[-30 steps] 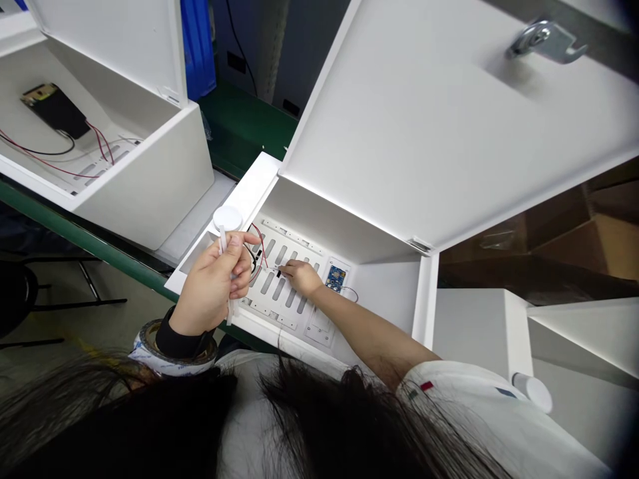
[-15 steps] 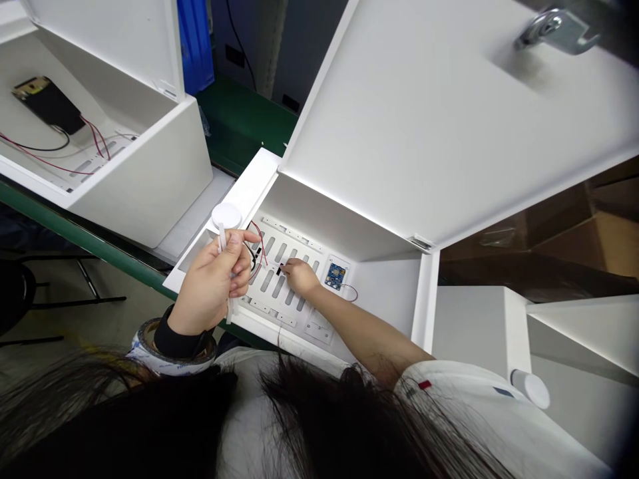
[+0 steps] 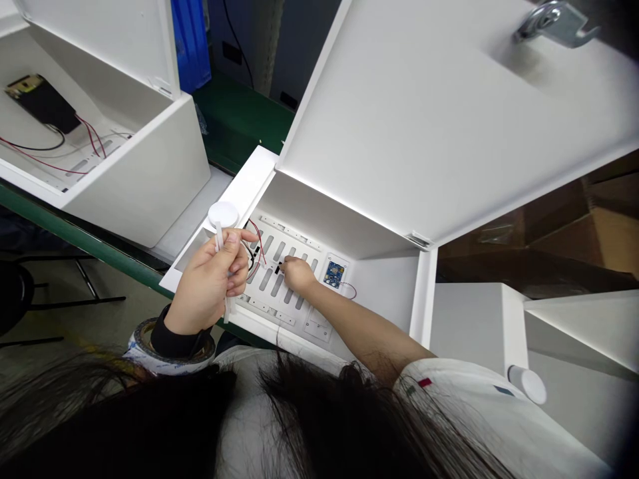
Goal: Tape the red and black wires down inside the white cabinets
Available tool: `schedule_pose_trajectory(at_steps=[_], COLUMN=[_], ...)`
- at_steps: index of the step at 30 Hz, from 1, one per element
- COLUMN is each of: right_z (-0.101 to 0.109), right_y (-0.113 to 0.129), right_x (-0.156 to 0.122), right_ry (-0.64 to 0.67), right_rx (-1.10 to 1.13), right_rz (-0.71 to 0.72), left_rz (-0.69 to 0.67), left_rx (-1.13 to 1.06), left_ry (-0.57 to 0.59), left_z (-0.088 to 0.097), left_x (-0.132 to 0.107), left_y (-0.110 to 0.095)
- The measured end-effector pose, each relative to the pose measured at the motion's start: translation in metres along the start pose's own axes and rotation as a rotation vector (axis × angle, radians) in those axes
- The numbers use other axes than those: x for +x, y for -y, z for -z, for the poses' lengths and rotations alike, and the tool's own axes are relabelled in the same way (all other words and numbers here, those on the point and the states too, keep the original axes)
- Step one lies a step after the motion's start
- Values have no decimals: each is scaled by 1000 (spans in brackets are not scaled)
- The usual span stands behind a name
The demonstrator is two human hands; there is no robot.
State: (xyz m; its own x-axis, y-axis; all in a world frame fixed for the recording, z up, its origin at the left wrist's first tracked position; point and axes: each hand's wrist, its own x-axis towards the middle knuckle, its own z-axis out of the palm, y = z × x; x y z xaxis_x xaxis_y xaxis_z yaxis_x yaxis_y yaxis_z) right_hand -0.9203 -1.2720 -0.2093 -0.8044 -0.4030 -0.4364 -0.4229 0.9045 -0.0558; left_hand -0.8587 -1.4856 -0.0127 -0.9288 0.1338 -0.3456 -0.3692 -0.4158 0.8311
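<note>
A green worktable (image 3: 239,120) runs across the room, with a blue bin (image 3: 192,50) behind it and brown cardboard boxes (image 3: 616,246) at the right. In the head view, which is the only one, another white box (image 3: 137,179) stands at your left, and a black pack (image 3: 42,103) with red and black leads is inside it.

In front of you is the open white box (image 3: 423,303), its lid (image 3: 419,126) raised. On its floor lies a slotted plate (image 3: 270,284), and beside the plate there is a blue circuit board (image 3: 334,273) with a thin lead.

Your left hand (image 3: 210,283) has its fingers curled and closed on a white strip (image 3: 218,236), above the near left part of the box. Its index finger points toward the red and black wires (image 3: 260,243). A roll of tape (image 3: 144,349) hangs around this wrist.

Your right hand (image 3: 298,275) reaches down to the plate, its fingertips just beside a small black piece (image 3: 278,269). I cannot tell if they pinch it, because the hand hides the contact.

In my judgement, the step in hand is fine fingertip work on the plate. The next move seems to call for a steady right hand, with the strip kept free of the loose wires.
</note>
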Motion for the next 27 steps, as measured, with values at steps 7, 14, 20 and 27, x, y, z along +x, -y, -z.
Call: schedule_pose_trajectory(at_steps=[7, 14, 20, 27], right_z=[14, 27, 32, 61], right_y=[15, 9, -2, -12], right_x=[5, -4, -24, -18], right_ry=[-18, 72, 217, 154], right_rx=[-37, -10, 3, 185], right_rz=[38, -16, -183, -316], left_rz=[-2, -10, -7, 29], left_rx=[3, -6, 10, 40], left_ry=[-3, 10, 18, 134], left_z=[-1, 1, 0, 6], left_x=[0, -1, -1, 0], left_y=[0, 1, -1, -1])
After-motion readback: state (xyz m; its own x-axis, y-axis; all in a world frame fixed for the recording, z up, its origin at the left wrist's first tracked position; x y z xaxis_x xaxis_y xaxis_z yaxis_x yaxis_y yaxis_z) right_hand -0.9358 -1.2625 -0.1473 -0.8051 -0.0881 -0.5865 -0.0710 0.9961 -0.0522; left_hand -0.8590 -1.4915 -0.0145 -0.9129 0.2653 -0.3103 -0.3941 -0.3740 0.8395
